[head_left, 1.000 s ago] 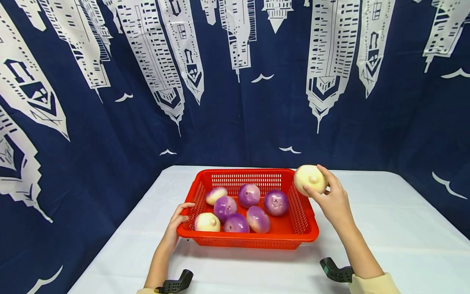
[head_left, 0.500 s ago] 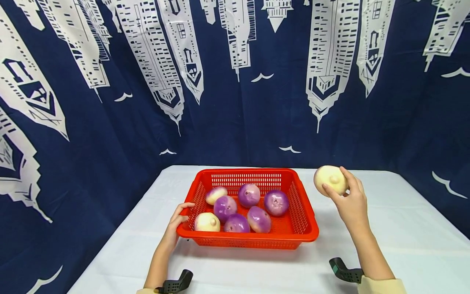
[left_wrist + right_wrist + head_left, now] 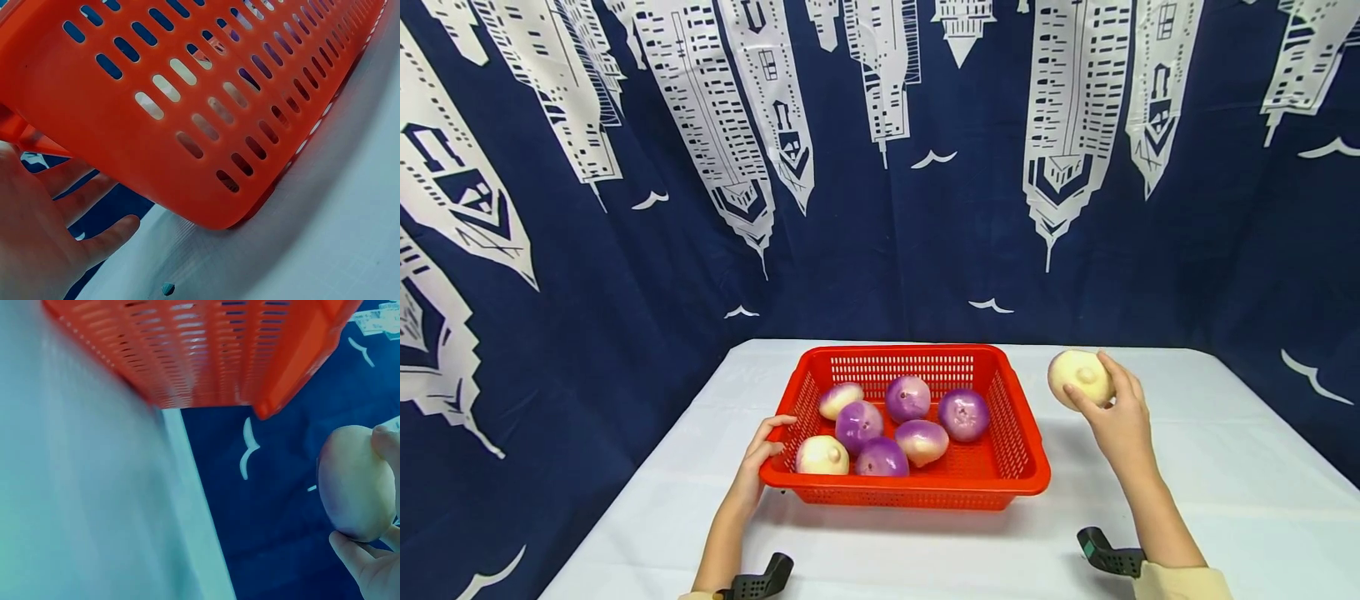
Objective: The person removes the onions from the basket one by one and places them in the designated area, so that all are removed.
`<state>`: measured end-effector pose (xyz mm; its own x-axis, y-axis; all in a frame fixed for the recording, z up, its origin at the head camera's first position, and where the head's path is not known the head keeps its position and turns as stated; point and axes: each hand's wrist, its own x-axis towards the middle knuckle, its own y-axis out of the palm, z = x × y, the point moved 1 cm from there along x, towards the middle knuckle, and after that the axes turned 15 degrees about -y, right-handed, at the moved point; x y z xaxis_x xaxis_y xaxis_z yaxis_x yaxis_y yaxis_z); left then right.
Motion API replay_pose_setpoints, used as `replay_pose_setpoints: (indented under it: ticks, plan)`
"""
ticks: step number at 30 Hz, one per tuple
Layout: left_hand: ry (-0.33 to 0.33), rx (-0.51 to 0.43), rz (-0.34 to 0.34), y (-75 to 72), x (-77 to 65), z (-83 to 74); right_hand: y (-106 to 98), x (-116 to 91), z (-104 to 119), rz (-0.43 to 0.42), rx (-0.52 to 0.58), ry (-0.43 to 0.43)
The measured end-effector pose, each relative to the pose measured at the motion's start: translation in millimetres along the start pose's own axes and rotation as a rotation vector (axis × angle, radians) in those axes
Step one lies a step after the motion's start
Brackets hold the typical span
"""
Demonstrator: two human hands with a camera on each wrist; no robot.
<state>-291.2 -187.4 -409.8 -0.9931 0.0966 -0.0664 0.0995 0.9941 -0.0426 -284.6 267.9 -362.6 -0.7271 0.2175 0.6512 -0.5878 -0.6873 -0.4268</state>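
My right hand (image 3: 1120, 421) holds a purple-and-white turnip (image 3: 1077, 379), cream side with its nub facing me, above the table to the right of a red basket (image 3: 917, 492). In the right wrist view the thumb and fingers grip the turnip (image 3: 355, 481) at its edges. At the basket's left side, my left hand (image 3: 754, 467) rests its fingers on the rim. The left wrist view shows that hand's thumb (image 3: 112, 240) straight and apart from the basket wall (image 3: 144, 156). Inside the basket lie several turnips, among them a purple one (image 3: 964, 414) and a cream-side-up one (image 3: 822, 455).
The basket stands on a white-covered table (image 3: 1180, 467). Behind it hangs a dark blue cloth (image 3: 887, 242) printed with white buildings and birds. A black wrist camera is strapped on each forearm.
My right hand has carried its turnip rightward from beside the basket's rim, then slightly down. One turnip in the basket has rolled, now showing its pale side. The left hand stays put.
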Motion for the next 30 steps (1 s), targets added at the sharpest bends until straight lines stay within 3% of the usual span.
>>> replay_pose_setpoints:
  ticks: [20,30]
  plan:
    - [0.002,-0.005,-0.001,0.5,1.5,0.0,27,-22,-54,0.05,0.004,0.065]
    - [0.013,-0.007,-0.002,-0.8,1.2,1.4,32,-30,-69,0.103,-0.004,0.07]
